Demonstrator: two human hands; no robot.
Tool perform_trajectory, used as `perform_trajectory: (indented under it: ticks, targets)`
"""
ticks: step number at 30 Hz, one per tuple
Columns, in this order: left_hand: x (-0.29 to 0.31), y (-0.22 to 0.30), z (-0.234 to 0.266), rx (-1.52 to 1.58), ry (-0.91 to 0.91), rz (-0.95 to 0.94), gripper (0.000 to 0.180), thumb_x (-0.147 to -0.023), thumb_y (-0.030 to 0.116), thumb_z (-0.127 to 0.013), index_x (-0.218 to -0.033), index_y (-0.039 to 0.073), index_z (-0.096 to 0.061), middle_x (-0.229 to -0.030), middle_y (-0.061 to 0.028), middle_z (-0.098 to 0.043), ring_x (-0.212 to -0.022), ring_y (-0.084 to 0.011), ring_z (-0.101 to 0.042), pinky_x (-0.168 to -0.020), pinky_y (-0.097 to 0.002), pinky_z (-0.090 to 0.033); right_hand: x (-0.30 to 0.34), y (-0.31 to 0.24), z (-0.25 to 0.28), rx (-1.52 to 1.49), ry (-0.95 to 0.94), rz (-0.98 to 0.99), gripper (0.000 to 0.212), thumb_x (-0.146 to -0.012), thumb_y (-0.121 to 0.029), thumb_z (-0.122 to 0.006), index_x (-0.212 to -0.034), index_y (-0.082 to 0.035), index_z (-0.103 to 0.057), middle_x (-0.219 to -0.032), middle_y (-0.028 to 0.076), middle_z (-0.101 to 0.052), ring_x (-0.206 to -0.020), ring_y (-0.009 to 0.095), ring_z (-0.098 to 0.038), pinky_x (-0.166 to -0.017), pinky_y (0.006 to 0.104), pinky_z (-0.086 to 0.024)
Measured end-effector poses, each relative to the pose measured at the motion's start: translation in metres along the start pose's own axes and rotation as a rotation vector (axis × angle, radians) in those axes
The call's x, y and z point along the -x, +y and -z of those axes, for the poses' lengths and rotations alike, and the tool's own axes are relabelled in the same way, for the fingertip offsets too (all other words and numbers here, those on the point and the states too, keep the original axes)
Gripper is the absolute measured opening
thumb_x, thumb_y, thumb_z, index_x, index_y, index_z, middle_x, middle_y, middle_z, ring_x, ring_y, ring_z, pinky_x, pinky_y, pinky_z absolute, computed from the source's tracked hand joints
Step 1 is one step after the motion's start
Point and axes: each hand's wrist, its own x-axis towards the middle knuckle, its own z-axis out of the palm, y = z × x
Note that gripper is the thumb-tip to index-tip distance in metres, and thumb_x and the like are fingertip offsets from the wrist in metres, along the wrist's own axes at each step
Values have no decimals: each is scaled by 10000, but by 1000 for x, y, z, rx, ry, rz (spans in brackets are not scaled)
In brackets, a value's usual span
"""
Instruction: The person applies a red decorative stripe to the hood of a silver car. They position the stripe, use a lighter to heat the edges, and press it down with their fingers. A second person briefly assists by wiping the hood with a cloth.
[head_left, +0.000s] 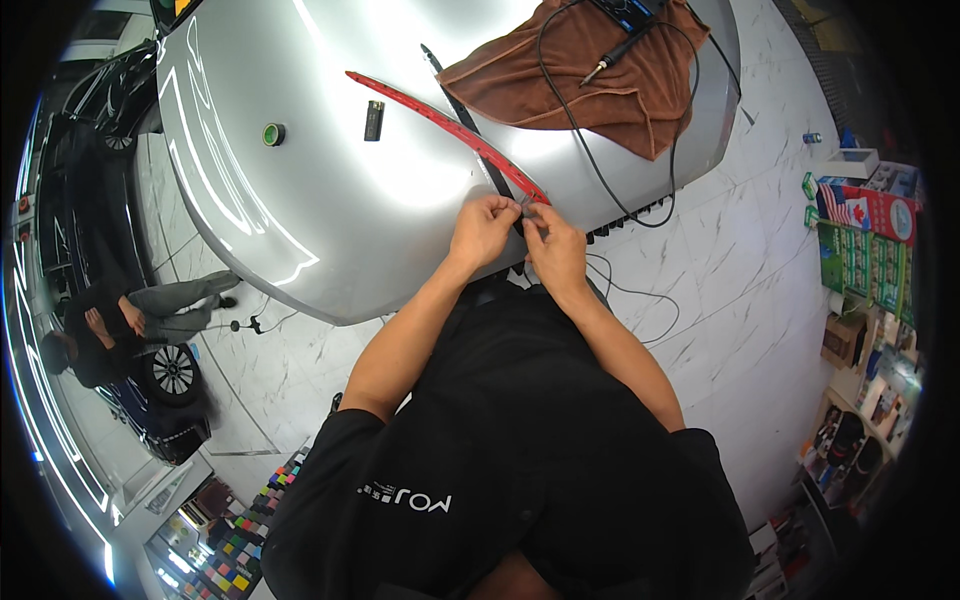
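A silver car body panel (330,190) fills the upper view; on its far end lies a brown towel (590,70); a long red strip (440,120) runs diagonally across the panel toward its near edge (beside a black strip (470,130)); there the left hand (482,230) and right hand (553,250) pinch the red strip's near end; a green tape roll (273,134) sits further left on the panel.

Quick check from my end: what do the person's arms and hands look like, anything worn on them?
Both forearms are bare from the elbow down. The left hand and right hand wear no gloves; no watch, ring or band is visible on either wrist. The short sleeves belong to a black shirt with small pale lettering on the chest. No cables or straps are attached to the arms.
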Motion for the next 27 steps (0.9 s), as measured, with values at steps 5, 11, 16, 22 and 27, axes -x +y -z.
perform_trajectory:
  ticks: [5, 11, 16, 22, 27]
  targets:
    - [-3, -5, 2, 26, -20, -1, 215, -1043, 187, -741, -1054, -19, -803, -783, -19, -728, -664, -87, -597, -604, -303, -477, -1, 4, -5, -121, 10, -19, 209, -1041, -85, -754, -1224, 15, -771, -945, 128, -838, -584, 170, -760, -544, 323, -584]
    - [-6, -7, 4, 16, -31, -4, 214, -1034, 180, -736, -1070, -17, -813, -825, -38, -759, -703, -101, -635, -646, -305, -507, -1, -3, -6, -183, 21, -41, 168, -1041, -83, -760, -1174, 13, -796, -903, 99, -833, -570, 150, -743, -535, 303, -565]
    - [-2, 13, 7, -168, -47, -8, 246, -1024, 206, -722, -1024, -25, -806, -838, -54, -766, -720, -149, -662, -679, -338, -526, -1, -4, -6, -151, 40, -22, 156, -1051, -94, -744, -1152, 10, -801, -854, 118, -814, -569, 162, -748, -534, 307, -563]
    - [-12, 37, 10, 127, -125, 415, 148, -1006, 143, -717, -905, 36, -733, -677, 50, -492, -561, -93, -409, -502, -308, -327, -1, -2, -7, -120, 67, 96, 161, -1048, -91, -735, -1156, 13, -794, -889, 141, -809, -590, 185, -763, -543, 317, -565]
    - [-22, 27, 19, 534, -201, 762, 171, -1000, 125, -691, -832, 95, -676, -669, 68, -408, -564, -75, -339, -500, -282, -282, -2, 2, -8, -108, 70, 142, 158, -1046, -83, -733, -1155, 19, -786, -933, 145, -810, -600, 194, -766, -547, 324, -566]
